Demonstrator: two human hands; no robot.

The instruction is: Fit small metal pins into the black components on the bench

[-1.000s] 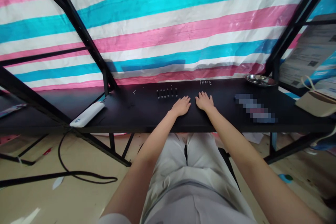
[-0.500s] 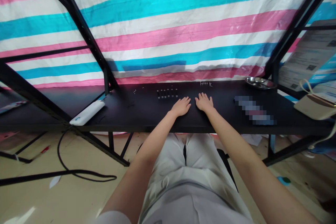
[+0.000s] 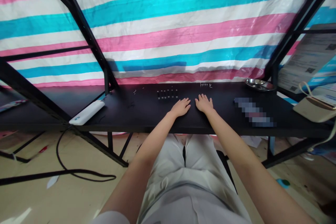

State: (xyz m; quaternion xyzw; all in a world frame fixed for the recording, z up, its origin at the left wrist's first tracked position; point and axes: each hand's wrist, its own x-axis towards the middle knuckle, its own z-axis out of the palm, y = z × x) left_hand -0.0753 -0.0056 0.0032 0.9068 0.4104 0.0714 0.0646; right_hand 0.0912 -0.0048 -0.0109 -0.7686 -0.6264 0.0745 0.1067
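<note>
My left hand [image 3: 181, 107] lies flat on the black table [image 3: 147, 115], palm down, fingers stretched out, holding nothing. Close to its right, my right hand [image 3: 203, 103] rests the same way, fingers spread and empty. Just beyond the left hand stands a row of several small dark parts [image 3: 167, 93]. Beyond the right hand lies a short row of tiny pale parts [image 3: 205, 84] near the table's back edge.
A white power bank [image 3: 86, 112] with a black cable lies at the table's left. A metal dish [image 3: 259, 84] sits at the back right, a blurred-out object [image 3: 253, 112] in front of it. A beige pouch [image 3: 312, 108] lies far right. Black frame struts rise on both sides before a striped tarp.
Both hands stay flat in the same spot on the table. Only the view has shifted slightly.
</note>
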